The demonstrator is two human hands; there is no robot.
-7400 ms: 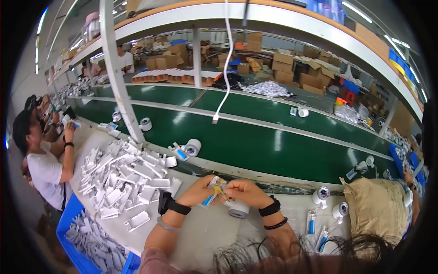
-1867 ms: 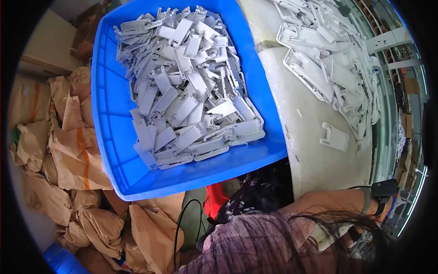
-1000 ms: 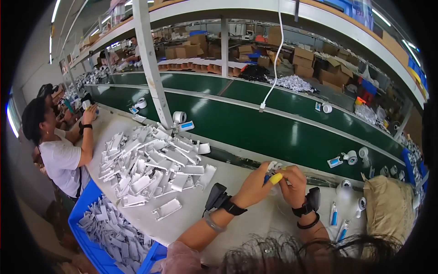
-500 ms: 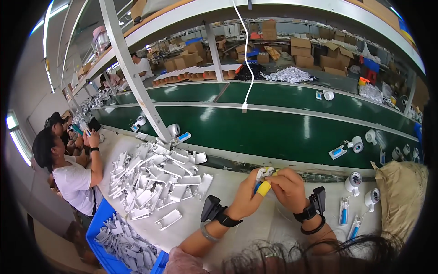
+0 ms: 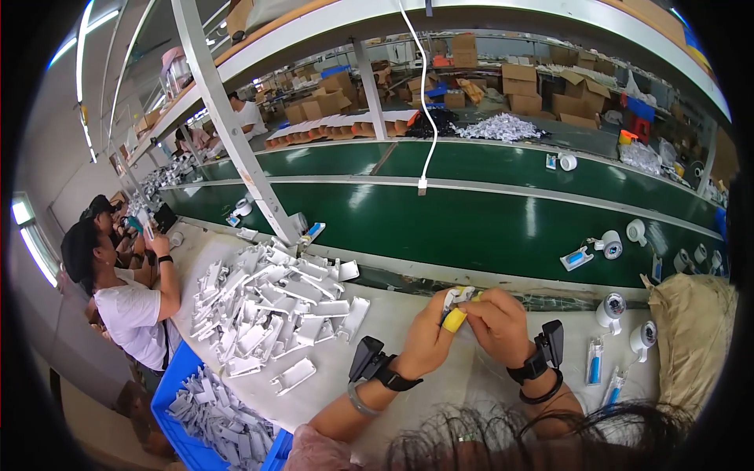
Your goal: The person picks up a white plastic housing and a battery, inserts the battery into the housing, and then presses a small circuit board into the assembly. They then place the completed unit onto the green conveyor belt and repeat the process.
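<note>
My left hand (image 5: 425, 339) is closed around a small white plastic part (image 5: 454, 298), holding it up above the near side of the worktable. My right hand (image 5: 499, 325) meets it from the other side, its fingers pinched on the same part. A yellow covering (image 5: 453, 319) shows at my left thumb. The fingers hide most of the white part, so its full shape cannot be made out. To the left of my hands lies a heap of white plastic housings (image 5: 275, 306), with a single housing (image 5: 294, 376) apart from it at the front.
A blue bin (image 5: 166, 396) of white parts stands lower left. On my right lie round white lamp-like heads (image 5: 610, 309) wired to blue-celled housings (image 5: 594, 363), beside a tan sack (image 5: 695, 345). Beyond runs a green conveyor (image 5: 471, 228) carrying similar units. Co-workers (image 5: 129, 302) sit at left.
A blue bit seen between my hands half a second ago is now hidden. Both hands stay almost in place. The units on the nearer belt have shifted slightly left.
</note>
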